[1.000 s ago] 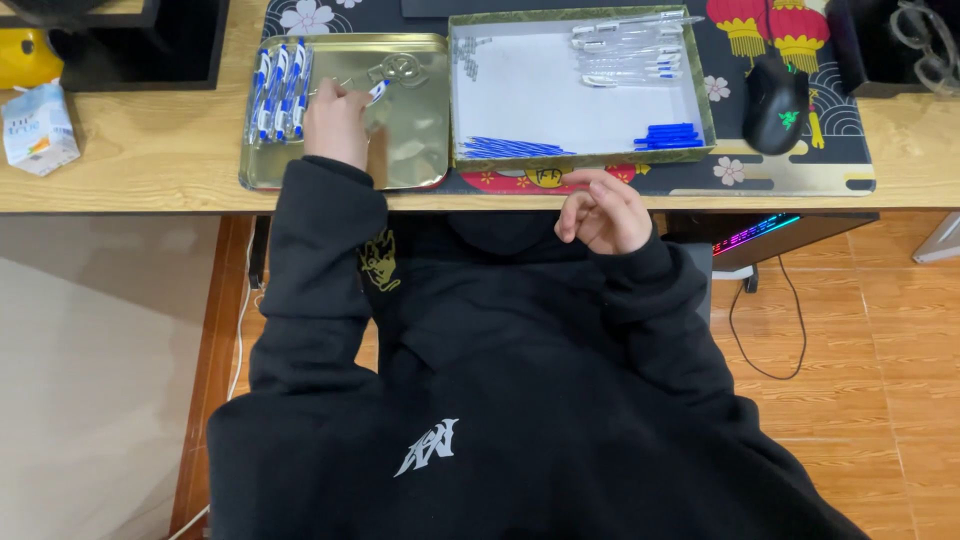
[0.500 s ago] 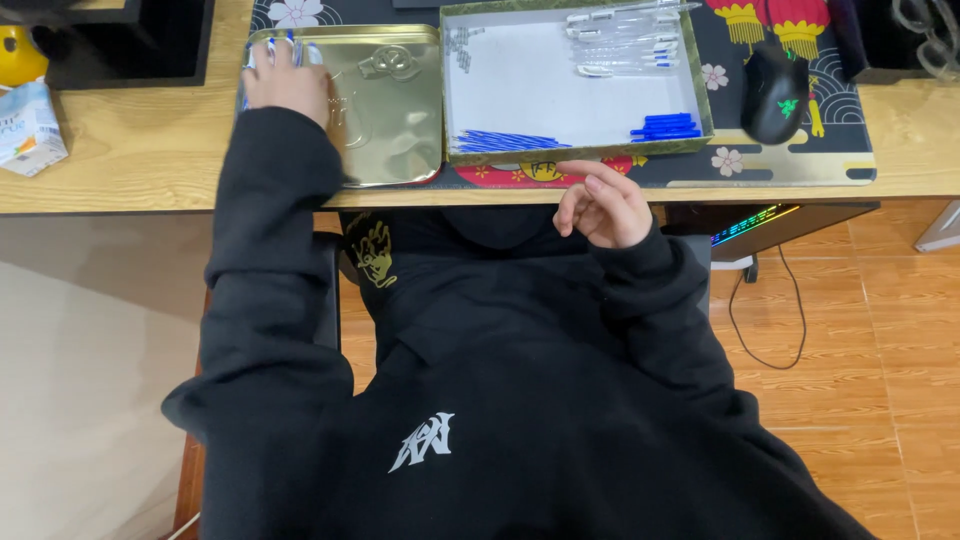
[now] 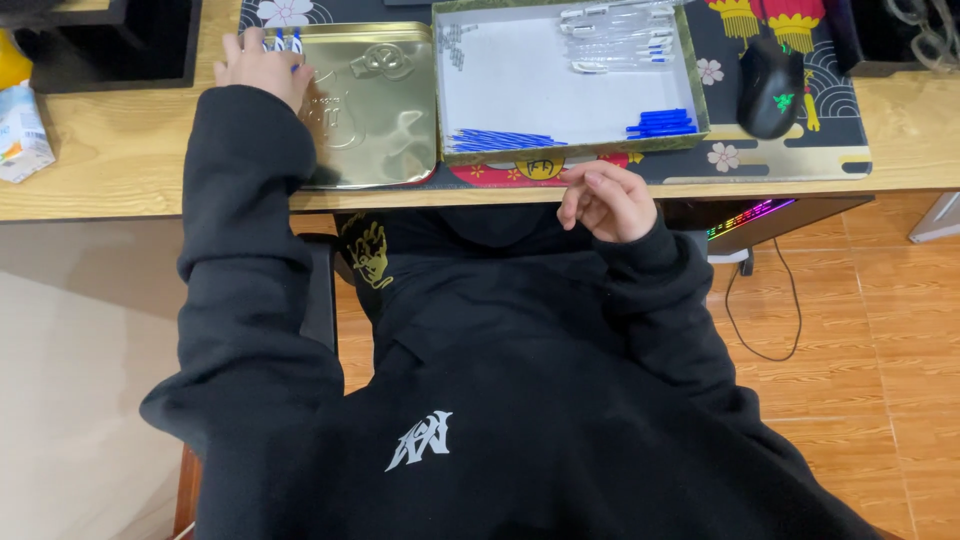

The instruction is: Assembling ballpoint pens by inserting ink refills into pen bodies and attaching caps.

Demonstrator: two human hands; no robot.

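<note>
on the desk (image 3: 120, 160), far left of the gold tin (image 3: 370, 105): left hand (image 3: 262, 68), laid palm-down over a row of blue-and-white pens (image 3: 284, 42). fingers are curled over the pens; only the pen tips are seen past the knuckles, so whether any pen is actually pinched cannot be told.

change noted: one second ago the left hand was seen over the middle of the tin with a clear pen part at its fingertips, and the pen row lay uncovered. half a second ago the hand had been carried to the row. now it is settled there, and nothing clear is seen on the tin's middle. judged: one piece has been set down among the finished pens, and the cycle is at its turn-over point.

at the desk edge, below the box (image 3: 560, 80): right hand (image 3: 605, 200), loosely curled, thumb and forefinger drawn together; nothing can be made out between them. its place is unchanged across the three views.

box contents: blue refills (image 3: 495, 140) at the near left, blue caps (image 3: 662, 122) at the near right, clear barrels (image 3: 620, 35) at the far right.

also listed: black mouse (image 3: 768, 85) on a patterned mat (image 3: 830, 110), right of the box.
</note>
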